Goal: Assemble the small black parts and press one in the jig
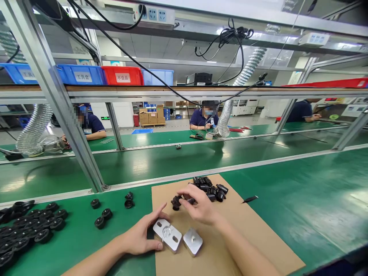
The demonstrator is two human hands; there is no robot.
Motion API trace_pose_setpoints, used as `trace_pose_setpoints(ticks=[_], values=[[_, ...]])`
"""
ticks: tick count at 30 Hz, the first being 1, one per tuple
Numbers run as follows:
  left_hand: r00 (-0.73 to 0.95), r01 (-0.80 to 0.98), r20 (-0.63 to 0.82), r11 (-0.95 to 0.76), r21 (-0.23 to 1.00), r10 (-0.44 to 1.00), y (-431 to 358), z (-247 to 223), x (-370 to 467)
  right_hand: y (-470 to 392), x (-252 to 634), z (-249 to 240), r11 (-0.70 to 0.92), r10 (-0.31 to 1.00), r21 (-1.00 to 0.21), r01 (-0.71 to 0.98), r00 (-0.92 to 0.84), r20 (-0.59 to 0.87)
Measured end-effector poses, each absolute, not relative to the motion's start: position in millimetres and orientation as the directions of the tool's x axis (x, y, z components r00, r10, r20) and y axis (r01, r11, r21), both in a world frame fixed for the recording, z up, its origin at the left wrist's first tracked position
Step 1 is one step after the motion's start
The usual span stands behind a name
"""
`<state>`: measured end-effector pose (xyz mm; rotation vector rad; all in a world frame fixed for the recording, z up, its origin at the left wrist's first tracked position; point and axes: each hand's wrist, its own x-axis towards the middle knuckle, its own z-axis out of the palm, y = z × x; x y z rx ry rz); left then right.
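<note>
My left hand (142, 234) curves round the left end of a silver metal block (173, 238), with the thumb at its near side and fingers at its far side. That block has two oval slots and a round clear piece in its middle. Just right of it lies a smaller square metal block (193, 241) with a small stud on top. Between the thumb and fingers of my right hand (198, 205) is a small black plastic fitting (176, 202), raised over the cardboard sheet (230, 234). Behind that hand lies a pile of black tubular fittings (212, 189).
Many round black caps (28, 230) lie at the left, with loose black caps (103, 218) nearer the cardboard. A dark pointed tool (250, 199) lies right of it. A metal post (66, 111) rises at the left. Co-workers sit across the green bench (161, 161).
</note>
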<state>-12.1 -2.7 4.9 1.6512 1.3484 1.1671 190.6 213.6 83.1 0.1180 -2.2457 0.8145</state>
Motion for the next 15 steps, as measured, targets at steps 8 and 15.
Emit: trace_pose_setpoints(ticks=[8, 15], values=[[0.052, 0.493, 0.236, -0.231, 0.839, 0.97, -3, 9, -11, 240, 191, 73, 0.872, 0.106, -0.476, -0.115, -0.904, 0.413], [0.074, 0.569, 0.306, -0.292, 0.768, 0.949, -3, 18, -8, 222, 169, 50, 0.968, -0.054, -0.224, -0.118, -0.961, 0.27]])
